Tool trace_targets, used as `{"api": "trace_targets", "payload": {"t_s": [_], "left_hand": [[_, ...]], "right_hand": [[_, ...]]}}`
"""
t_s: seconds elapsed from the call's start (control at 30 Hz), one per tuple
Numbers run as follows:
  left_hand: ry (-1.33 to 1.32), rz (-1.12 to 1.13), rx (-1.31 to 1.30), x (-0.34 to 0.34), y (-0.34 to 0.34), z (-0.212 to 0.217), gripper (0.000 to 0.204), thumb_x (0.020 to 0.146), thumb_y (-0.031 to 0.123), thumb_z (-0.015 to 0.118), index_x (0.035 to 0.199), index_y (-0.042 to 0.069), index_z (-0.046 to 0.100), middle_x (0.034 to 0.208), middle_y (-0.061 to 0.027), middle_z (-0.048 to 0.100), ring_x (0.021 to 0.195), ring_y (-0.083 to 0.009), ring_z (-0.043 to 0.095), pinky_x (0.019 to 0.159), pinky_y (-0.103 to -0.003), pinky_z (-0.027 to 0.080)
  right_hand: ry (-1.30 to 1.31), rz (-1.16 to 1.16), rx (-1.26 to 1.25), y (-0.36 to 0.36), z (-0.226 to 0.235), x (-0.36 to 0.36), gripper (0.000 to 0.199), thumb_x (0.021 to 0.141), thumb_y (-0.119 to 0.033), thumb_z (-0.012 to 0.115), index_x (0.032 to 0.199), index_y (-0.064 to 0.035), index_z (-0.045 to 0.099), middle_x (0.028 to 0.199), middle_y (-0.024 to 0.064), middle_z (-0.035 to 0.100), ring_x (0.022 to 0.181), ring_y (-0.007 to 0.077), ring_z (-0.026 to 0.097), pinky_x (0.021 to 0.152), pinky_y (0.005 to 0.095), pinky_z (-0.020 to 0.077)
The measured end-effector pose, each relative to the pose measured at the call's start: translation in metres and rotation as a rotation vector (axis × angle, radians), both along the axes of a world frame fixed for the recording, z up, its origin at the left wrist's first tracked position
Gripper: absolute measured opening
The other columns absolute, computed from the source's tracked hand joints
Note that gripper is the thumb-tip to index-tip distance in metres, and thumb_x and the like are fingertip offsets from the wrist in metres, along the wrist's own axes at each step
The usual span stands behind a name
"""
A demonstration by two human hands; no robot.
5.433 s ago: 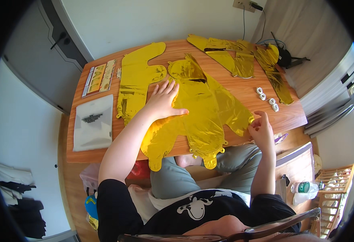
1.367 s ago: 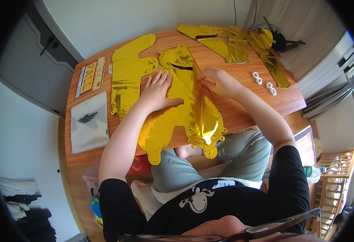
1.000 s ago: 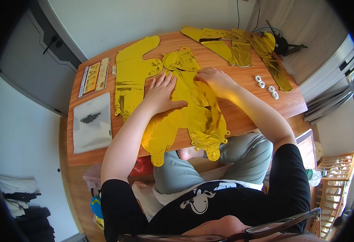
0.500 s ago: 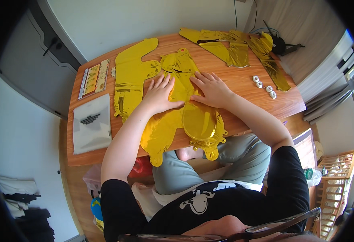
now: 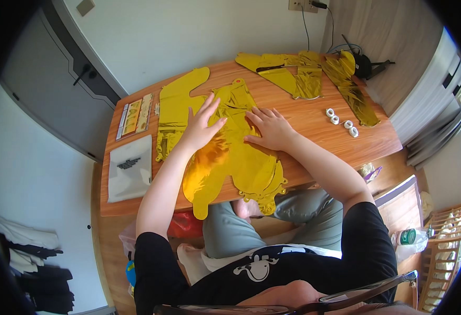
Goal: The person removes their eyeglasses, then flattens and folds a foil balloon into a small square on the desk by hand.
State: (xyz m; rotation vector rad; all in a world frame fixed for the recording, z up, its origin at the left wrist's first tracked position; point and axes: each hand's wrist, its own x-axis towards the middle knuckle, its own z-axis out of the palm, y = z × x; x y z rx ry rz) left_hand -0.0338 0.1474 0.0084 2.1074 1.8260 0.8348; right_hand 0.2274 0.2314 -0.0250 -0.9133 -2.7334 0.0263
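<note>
Pale wall [image 5: 204, 37] and grey door [image 5: 57, 89] behind a wood-grain table [image 5: 319, 147], all from the head view. Spread over the table's middle, with two rounded ends overhanging the near edge: a large gold foil piece [image 5: 235, 142], layered and creased. Half a second ago, both hands flat on this foil; now left hand [image 5: 203, 126] apparently raised, fingers spread and released, nothing gripped, any contact below hard to tell. Right hand [image 5: 270, 128] palm down on the foil's right side, fingers loose and splayed, resting rather than pinching. Changed too: right-side flap [image 5: 254, 176], earlier reaching out toward the table's right edge, now turned inward over the middle. Judging by that, a narrower, stacked shape, with the fold held down mainly by the right hand. Toward the left edge, a second foil piece [image 5: 183, 97], just beside the first; then a printed card [image 5: 134, 116] and, nearer the front left corner, a white plastic pouch [image 5: 129, 178]. Around the far right corner, further foil pieces [image 5: 309, 84]. Toward the right edge, small white rolls [image 5: 334, 120].
</note>
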Motion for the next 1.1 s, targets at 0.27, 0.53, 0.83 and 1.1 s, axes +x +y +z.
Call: {"api": "trace_targets", "payload": {"t_s": [0.27,0.53,0.83,1.1], "left_hand": [[0.210,-0.124,0.049,0.029,0.080,-0.009,0.040,0.104,0.027,0.058,0.140,0.011,0.063,0.149,-0.0121,0.057,0.138,-0.0310,0.053,0.116,-0.042,0.041],[0.309,-0.078,0.346,0.043,0.133,-0.034,0.027,0.099,0.026,0.062,0.119,0.013,0.075,0.120,-0.0041,0.072,0.113,-0.0275,0.065,0.097,-0.046,0.050],[0.286,-0.085,0.290,0.043,0.138,-0.037,0.024,0.097,0.030,0.065,0.108,0.015,0.080,0.112,-0.0014,0.074,0.109,-0.0247,0.067,0.093,-0.045,0.049],[0.200,-0.051,0.243,0.047,0.134,-0.041,0.037,0.093,0.043,0.072,0.113,0.012,0.080,0.115,-0.0024,0.074,0.111,-0.0239,0.067,0.095,-0.042,0.049]], "right_hand": [[-0.040,0.000,-0.005,0.001,0.003,-0.003,0.093,0.095,-0.075,0.049,0.160,-0.0092,0.036,0.162,0.0191,0.042,0.150,0.0358,0.039,0.124,0.0531,0.0277],[-0.028,-0.016,0.005,0.002,0.000,0.003,0.093,0.095,-0.076,0.048,0.160,-0.0089,0.037,0.161,0.0188,0.042,0.150,0.0353,0.037,0.125,0.0531,0.0260],[-0.011,-0.009,0.017,0.001,-0.001,0.002,0.091,0.094,-0.073,0.052,0.160,-0.0120,0.038,0.161,0.0203,0.042,0.151,0.0377,0.037,0.125,0.0544,0.0254],[-0.036,-0.043,0.075,-0.005,0.005,0.004,0.091,0.094,-0.073,0.053,0.160,-0.0121,0.038,0.153,0.0211,0.050,0.147,0.0373,0.041,0.123,0.0534,0.0291]]}}
